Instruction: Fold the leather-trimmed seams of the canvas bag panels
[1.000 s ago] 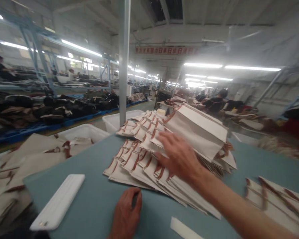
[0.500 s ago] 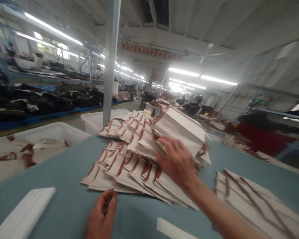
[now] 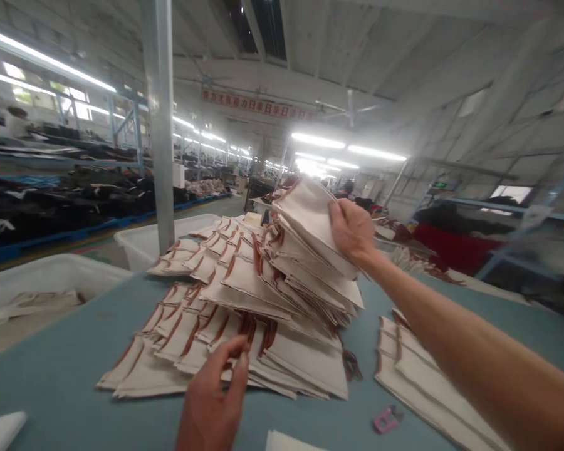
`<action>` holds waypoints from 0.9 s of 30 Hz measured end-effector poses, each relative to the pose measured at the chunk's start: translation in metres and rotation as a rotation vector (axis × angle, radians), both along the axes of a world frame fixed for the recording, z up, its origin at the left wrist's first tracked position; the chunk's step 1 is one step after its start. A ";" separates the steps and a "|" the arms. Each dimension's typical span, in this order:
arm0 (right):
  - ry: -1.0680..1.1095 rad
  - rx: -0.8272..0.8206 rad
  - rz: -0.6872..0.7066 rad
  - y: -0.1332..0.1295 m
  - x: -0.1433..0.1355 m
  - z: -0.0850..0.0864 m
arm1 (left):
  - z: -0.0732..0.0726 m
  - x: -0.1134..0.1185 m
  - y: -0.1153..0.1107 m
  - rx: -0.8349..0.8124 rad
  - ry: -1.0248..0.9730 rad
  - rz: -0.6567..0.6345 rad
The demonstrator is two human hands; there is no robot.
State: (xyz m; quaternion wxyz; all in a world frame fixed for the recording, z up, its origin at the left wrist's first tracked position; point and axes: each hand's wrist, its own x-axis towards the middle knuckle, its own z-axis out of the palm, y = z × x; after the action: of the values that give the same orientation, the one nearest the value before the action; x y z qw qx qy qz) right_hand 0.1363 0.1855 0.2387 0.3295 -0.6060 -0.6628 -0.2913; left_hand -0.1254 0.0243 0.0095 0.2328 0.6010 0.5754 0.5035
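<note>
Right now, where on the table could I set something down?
On the table at left, between the big cloth pile and the white bin. A narrower gap lies between that pile and the smaller stack, beyond the pink tool. The pile crowds the middle, left hand at its front, right hand at its top.

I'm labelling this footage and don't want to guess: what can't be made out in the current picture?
In the head view:
- White object: cut off by the left and bottom edges.
- Pale strip: cut off at the bottom.
- Side fabric pieces: partly behind the right forearm.
- Fabric pile count: overlapping layers.
- Distant worker: blurred, small.
</note>
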 end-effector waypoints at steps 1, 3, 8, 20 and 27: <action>0.025 0.014 -0.019 -0.003 0.008 0.009 | 0.023 0.016 0.009 0.104 0.073 -0.045; 0.035 0.018 -0.025 -0.012 0.021 0.023 | 0.070 0.053 0.027 0.386 0.245 -0.087; -0.041 0.025 -0.020 -0.047 0.034 0.042 | 0.158 0.128 0.077 0.593 0.545 -0.443; -0.195 -0.069 -0.001 -0.087 0.049 0.060 | 0.155 0.134 0.112 0.274 0.704 -0.174; -0.155 0.165 -0.095 -0.152 0.096 0.139 | 0.179 0.132 0.151 0.092 0.417 -0.233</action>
State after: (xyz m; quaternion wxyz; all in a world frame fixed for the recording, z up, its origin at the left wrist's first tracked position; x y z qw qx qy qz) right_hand 0.2319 0.0332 0.3776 0.3119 -0.5832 -0.6305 -0.4062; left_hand 0.0067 0.1757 0.1886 0.1379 0.7643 0.5142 0.3640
